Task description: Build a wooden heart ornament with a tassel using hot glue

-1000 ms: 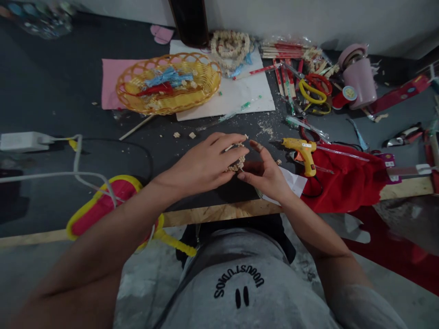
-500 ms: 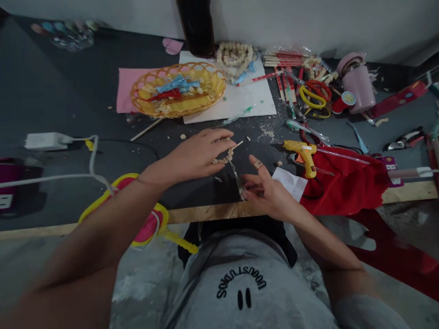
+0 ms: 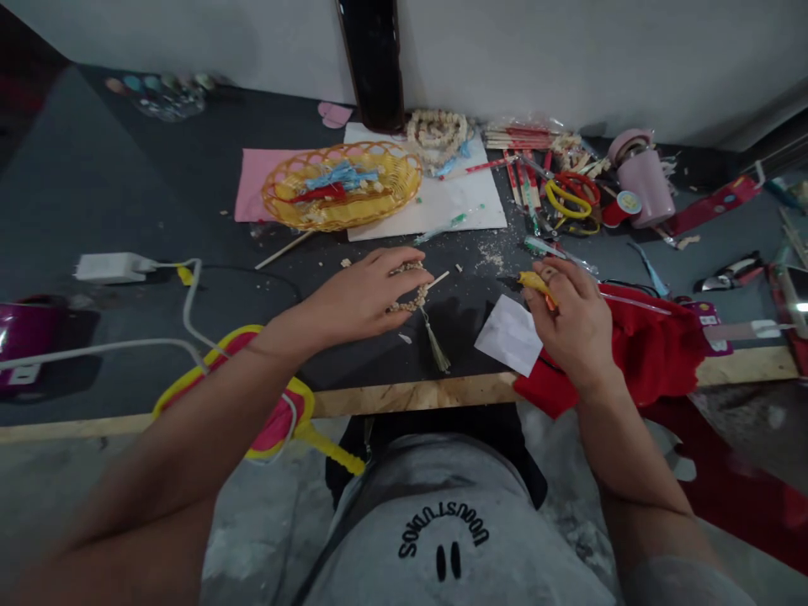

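My left hand [image 3: 372, 295] is closed on a ring of small pale wooden beads [image 3: 413, 301], its fingers curled about the loop. A thin stick [image 3: 438, 279] pokes out beside the beads. From the ring a grey-green tassel [image 3: 435, 347] hangs over the dark table. On the right, my right hand [image 3: 571, 316] grips a yellow hot glue gun [image 3: 534, 283], whose nozzle points left. Most of the glue gun's body is hidden under my fingers. Just below lies a folded white paper [image 3: 510, 333], with red cloth [image 3: 650, 337] beside it.
A yellow woven basket [image 3: 278, 198] with blue and red tassels stands at the back. Scissors [image 3: 568, 200], a red thread spool [image 3: 622, 209] and a pink bottle [image 3: 645, 185] crowd the back right. A white adapter [image 3: 114, 268] and its cable lie left, near a yellow-edged pink object [image 3: 278, 429].
My right hand has left the tassel, moved right and taken hold of the glue gun. The tassel now hangs free. My left hand keeps the bead ring in nearly the same place.
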A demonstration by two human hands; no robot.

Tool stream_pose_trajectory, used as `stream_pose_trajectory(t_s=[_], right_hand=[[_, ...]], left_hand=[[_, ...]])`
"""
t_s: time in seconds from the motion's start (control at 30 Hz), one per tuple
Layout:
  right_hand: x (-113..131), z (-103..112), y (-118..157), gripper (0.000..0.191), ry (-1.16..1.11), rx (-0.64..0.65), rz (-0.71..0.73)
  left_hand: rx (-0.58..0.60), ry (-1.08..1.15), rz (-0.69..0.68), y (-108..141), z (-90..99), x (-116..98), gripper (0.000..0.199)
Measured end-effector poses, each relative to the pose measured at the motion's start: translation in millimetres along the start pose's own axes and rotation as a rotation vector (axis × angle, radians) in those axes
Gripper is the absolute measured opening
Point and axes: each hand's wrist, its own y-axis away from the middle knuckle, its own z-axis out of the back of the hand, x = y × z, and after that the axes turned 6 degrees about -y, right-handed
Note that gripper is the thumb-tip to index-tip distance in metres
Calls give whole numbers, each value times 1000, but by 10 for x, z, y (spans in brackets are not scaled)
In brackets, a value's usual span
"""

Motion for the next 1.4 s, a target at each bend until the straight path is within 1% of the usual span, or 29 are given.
stream_pose_trajectory(t_s=[0.03,0.07,0.1,0.13,0.2,0.27,0.33,0.4,0.47,0.57,0.63,0.7,0.77,0.83,0.87,0.9,0.97,1.07,1.13,1.17,1.23,1.27,1.4], right_hand=[[20,2,-59,29,-44,-24,6],[47,-22,-110,27,-116,-22,7],[78,-72,-153,26,-210,12,0],[112,-147,-187,27,-317,69,-11],[178,-341,-234,39,-513,257,-26],[241,-538,-260,43,-672,415,-25],[298,-679,-274,31,-781,503,-18],[340,-742,-281,17,-813,524,-37],[355,-747,-285,15,-808,513,-77],[316,-723,-286,19,-840,489,-138],[264,-716,-293,23,-893,437,-214],[213,-714,-312,29,-969,328,-339],[177,-708,-340,35,-1037,176,-451],[161,-698,-364,41,-1060,58,-487],[160,-695,-371,44,-1048,37,-477],[165,-694,-373,47,-1031,50,-458],[188,-702,-369,50,-1020,161,-433],[245,-730,-358,46,-1132,374,-458],[284,-751,-355,47,-1218,459,-478],[300,-761,-357,46,-1249,470,-482],[319,-777,-365,44,-1295,436,-491],[320,-782,-372,43,-1312,394,-504],[271,-775,-417,45,-1342,160,-616]], left_hand=[[-2,-6,2,-3,20,-7,44],[-8,-7,2,-7,38,-16,44],[-20,-4,2,-12,52,-27,44],[-35,3,-1,-17,62,-40,44],[-65,12,-12,-27,74,-69,45],[-85,11,-26,-32,76,-97,46],[-92,9,-31,-33,77,-116,46],[-93,21,-30,-30,78,-123,46],[-97,31,-31,-22,78,-117,45],[-113,36,-41,-2,70,-95,45],[-113,45,-49,15,60,-83,46],[-103,62,-60,33,49,-82,46],[-94,79,-72,46,38,-92,45],[-90,90,-80,53,24,-111,45],[-87,91,-85,54,15,-122,45],[-85,89,-93,52,5,-132,46],[-84,77,-120,43,-21,-150,47],[-100,52,-163,19,-61,-173,47],[-109,36,-179,2,-79,-186,45],[-110,30,-182,-5,-84,-191,45],[-98,24,-176,-14,-90,-197,45],[-94,24,-170,-17,-91,-196,46],[-92,39,-134,-17,-91,-166,45]])
